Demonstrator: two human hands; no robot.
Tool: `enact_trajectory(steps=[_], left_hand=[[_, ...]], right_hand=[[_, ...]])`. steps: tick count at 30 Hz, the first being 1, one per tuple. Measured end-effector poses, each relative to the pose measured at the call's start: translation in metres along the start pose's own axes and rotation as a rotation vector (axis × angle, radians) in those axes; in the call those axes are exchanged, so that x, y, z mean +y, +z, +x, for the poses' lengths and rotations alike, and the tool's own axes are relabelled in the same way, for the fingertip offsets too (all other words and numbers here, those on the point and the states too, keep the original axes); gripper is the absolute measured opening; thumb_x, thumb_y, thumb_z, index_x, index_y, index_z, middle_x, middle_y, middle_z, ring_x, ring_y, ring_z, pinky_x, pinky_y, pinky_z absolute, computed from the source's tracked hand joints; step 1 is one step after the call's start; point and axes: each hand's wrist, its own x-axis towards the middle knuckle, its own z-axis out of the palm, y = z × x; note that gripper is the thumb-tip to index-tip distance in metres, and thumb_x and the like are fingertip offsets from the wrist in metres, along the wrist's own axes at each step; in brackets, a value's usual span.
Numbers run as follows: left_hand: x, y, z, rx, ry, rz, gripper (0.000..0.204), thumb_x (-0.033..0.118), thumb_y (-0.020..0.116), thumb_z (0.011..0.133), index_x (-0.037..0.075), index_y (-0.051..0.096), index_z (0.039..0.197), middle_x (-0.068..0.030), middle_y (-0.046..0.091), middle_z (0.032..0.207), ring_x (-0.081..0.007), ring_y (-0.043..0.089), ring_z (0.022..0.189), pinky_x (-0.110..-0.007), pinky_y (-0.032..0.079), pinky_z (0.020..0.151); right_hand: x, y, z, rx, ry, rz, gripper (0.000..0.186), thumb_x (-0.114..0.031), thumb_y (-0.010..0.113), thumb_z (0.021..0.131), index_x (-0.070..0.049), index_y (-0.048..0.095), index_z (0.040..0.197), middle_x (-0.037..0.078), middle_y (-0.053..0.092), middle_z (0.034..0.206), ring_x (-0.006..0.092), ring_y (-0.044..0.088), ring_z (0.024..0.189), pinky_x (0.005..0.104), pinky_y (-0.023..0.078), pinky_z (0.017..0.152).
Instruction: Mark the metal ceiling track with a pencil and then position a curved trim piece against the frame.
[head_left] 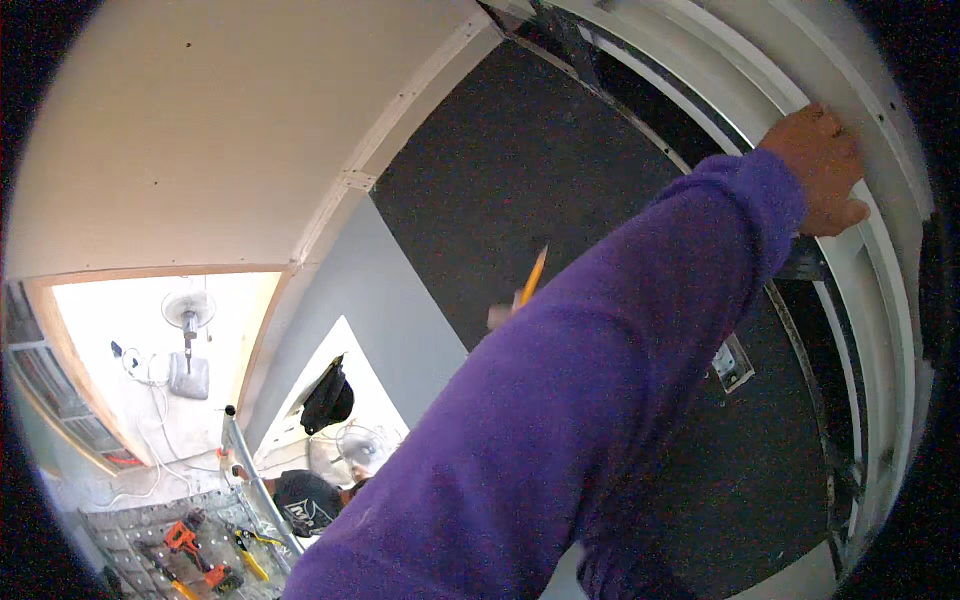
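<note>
My left arm, in a purple sleeve, reaches across the view to the upper right. There my left hand (815,170) is closed at the pale metal channel (768,85) of the curved frame, fingers curled and thumb out to the side. Behind that sleeve, a yellow pencil (534,277) points up in front of the dark panel (520,150). Only a bit of my right hand (500,316) shows at the pencil; the sleeve covers the rest.
Low on the left, a perforated metal platform (130,520) carries an orange drill (185,540) and yellow-handled tools (250,560). Beside it rise a scaffold pole (250,470) and a black cap (305,500). A fan (189,310) stands beyond a doorway. An electrical box (732,365) sits in the dark panel.
</note>
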Motion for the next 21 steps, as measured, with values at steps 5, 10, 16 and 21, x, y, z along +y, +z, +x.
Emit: enact_trajectory(steps=[5, 10, 16, 21], left_hand=[[0.012, -0.005, 0.006, 0.052, 0.009, 0.038, 0.054, 0.052, 0.058, 0.087, 0.004, 0.072, 0.108, -0.0182, 0.068, 0.115, -0.036, 0.061, 0.113, -0.048, 0.047, 0.104], [0.023, -0.002, 0.013, 0.073, 0.008, 0.077, 0.052, 0.052, 0.057, 0.089, 0.007, 0.072, 0.111, -0.018, 0.067, 0.118, -0.0358, 0.059, 0.117, -0.049, 0.043, 0.109], [0.037, 0.001, 0.018, 0.069, -0.057, 0.108, 0.051, 0.05, 0.056, 0.091, 0.008, 0.072, 0.115, -0.019, 0.067, 0.118, -0.0368, 0.059, 0.118, -0.049, 0.039, 0.112], [0.052, 0.003, 0.019, 0.142, -0.065, 0.112, 0.053, 0.05, 0.056, 0.092, 0.006, 0.071, 0.116, -0.0202, 0.068, 0.115, -0.0387, 0.061, 0.115, -0.05, 0.038, 0.113]], right_hand=[[0.085, -0.039, -0.251, -0.124, 0.392, 0.109, 0.036, -0.034, 0.053, 0.104, -0.002, 0.05, 0.121, 0.013, 0.072, 0.094, 0.0257, 0.071, 0.069, 0.0374, 0.057, 0.063], [0.127, -0.12, -0.444, -0.114, 0.659, 0.262, 0.035, -0.033, 0.056, 0.102, -0.001, 0.051, 0.115, 0.012, 0.073, 0.087, 0.0258, 0.072, 0.07, 0.0375, 0.058, 0.065], [0.065, -0.18, -0.507, -0.141, 0.416, -0.338, 0.058, -0.049, 0.058, 0.099, 0.004, 0.053, 0.125, 0.014, 0.068, 0.089, 0.0221, 0.068, 0.075, 0.0373, 0.056, 0.068], [0.027, -0.194, -0.532, -0.124, 0.564, -0.192, 0.061, -0.054, 0.058, 0.098, 0.005, 0.056, 0.116, 0.011, 0.067, 0.08, 0.0195, 0.068, 0.068, 0.0339, 0.056, 0.064]])
